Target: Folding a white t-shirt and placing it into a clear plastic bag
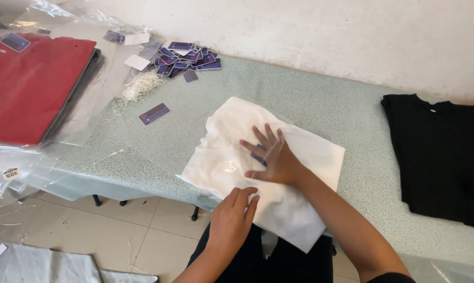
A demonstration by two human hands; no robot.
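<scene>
A folded white garment (305, 157) lies on the speckled pale green table (310, 99), partly inside a clear plastic bag whose open end hangs over the near edge. My right hand (271, 156) lies flat on it with fingers spread, covering a small blue tag. My left hand (230, 217) rests at the near edge, fingers together, touching the garment and the bag's film.
A red folded garment in clear plastic (29, 84) lies at the far left. A pile of blue tags (187, 58), white strings (140, 86) and one loose tag (154, 113) lie behind. A black shirt (441, 157) sits to the right. A tiled floor shows below.
</scene>
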